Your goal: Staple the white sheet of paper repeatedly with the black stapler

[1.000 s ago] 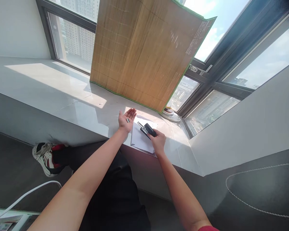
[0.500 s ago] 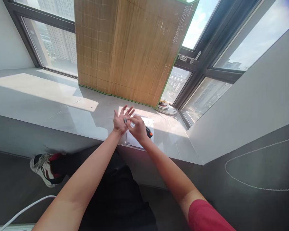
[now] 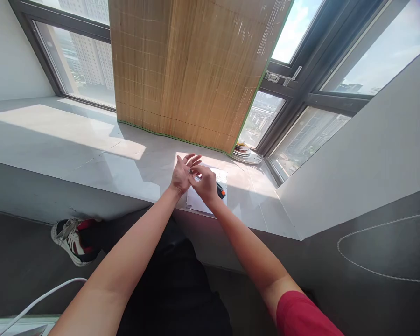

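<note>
Palm up over the sill, my left hand (image 3: 180,178) has its fingers spread. My right hand (image 3: 206,184) is closed in a pinch against that palm. Between its fingertips is a small grey metallic strip (image 3: 191,171), mostly hidden by the fingers; it looks like a short row of staples, though it is too small to be sure. White paper sheets (image 3: 195,203) lie beneath both hands at the sill's front edge. On the paper, partly behind my right wrist, rests a black tool with an orange end (image 3: 220,191), perhaps a stapler.
A bamboo mat (image 3: 196,79) with green edging stands against the window. Several stacked discs or plates (image 3: 247,156) sit at its lower right corner. The pale sill (image 3: 126,179) runs across, with a sloped wall at right. A white cable (image 3: 45,296) is at lower left.
My right fingertips have closed in on the small grey strip, which shows less than before. It lay visible at my left palm earlier. The whole view has shifted slightly.
</note>
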A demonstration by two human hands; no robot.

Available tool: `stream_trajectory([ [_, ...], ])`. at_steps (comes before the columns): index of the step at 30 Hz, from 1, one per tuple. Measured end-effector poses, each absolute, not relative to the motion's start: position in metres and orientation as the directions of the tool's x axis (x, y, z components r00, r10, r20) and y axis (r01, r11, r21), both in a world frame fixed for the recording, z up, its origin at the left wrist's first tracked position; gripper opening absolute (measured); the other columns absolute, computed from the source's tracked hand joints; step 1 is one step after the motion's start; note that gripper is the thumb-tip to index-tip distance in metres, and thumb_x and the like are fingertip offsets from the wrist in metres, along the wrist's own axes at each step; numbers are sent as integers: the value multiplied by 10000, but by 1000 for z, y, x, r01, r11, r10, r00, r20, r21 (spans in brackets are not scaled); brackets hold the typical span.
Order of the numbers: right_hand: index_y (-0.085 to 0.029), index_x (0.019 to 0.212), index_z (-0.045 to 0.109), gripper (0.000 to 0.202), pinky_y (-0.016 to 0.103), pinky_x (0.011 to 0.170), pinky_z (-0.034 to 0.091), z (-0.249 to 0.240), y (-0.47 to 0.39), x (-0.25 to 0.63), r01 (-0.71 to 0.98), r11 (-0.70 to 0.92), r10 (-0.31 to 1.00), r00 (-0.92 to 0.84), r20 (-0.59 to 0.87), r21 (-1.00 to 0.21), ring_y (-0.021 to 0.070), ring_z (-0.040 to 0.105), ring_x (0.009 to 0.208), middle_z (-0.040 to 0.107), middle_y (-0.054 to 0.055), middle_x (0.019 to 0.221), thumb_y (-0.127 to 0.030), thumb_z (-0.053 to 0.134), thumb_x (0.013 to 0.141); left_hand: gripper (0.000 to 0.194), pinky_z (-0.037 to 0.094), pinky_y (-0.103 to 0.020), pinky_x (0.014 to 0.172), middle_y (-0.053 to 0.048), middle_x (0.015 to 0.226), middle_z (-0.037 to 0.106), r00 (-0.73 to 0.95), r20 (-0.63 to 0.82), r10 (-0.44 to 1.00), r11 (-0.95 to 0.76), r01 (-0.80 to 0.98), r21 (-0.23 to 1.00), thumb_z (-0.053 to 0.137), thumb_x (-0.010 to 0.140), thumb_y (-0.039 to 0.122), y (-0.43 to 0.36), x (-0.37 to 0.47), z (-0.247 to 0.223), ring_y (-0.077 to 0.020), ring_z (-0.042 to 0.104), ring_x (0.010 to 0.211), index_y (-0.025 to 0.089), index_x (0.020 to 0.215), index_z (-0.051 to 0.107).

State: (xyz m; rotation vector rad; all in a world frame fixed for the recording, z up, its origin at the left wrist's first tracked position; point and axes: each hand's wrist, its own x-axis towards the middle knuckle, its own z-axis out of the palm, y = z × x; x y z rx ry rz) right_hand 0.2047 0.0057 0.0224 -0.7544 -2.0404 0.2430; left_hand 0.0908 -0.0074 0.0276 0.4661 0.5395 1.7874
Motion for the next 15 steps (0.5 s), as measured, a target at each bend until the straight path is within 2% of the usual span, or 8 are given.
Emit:
stream_trajectory([
  [2,-218,962,746,181,336,796,585,26,0,209,323,819,570,-365,736,-475,207,698,853,768,49,957,-114,683,828,531,586,-319,918,-116,1224,787,-328,50,943,-292,-750,593,362,1157,589,-5,91,25,-227,728,1128,224,1062,736],
  [4,-226,963,747,163,318,780,609,28,-10,213,231,829,559,-354,750,-509,184,706,829,757,41,973,-137,680,844,444,568,-265,743,-70,944,774,-391,60,918,-344,-716,607,451,1155,525,-3,91,23,-163,708,819,216,972,712],
  [7,-232,966,750,123,318,759,635,27,-30,218,151,810,581,-336,742,-566,167,707,773,751,33,960,-176,685,877,371,421,-213,484,41,574,537,-435,61,898,-372,-678,634,613,1102,506,-4,94,24,-90,461,464,215,878,663],
  [10,-236,971,759,111,331,764,652,22,-48,219,150,775,629,-283,724,-615,180,728,801,753,40,956,-191,681,907,391,301,-187,388,88,484,377,-391,74,917,-343,-681,647,668,1068,534,-9,100,29,-59,329,376,218,840,625],
  [15,-243,962,789,131,354,761,663,20,-70,221,152,769,638,-146,756,-620,189,739,813,759,44,958,-173,681,934,440,244,-180,356,97,463,323,-271,133,953,-291,-705,647,666,1060,568,-18,113,37,-47,286,344,220,802,587],
])
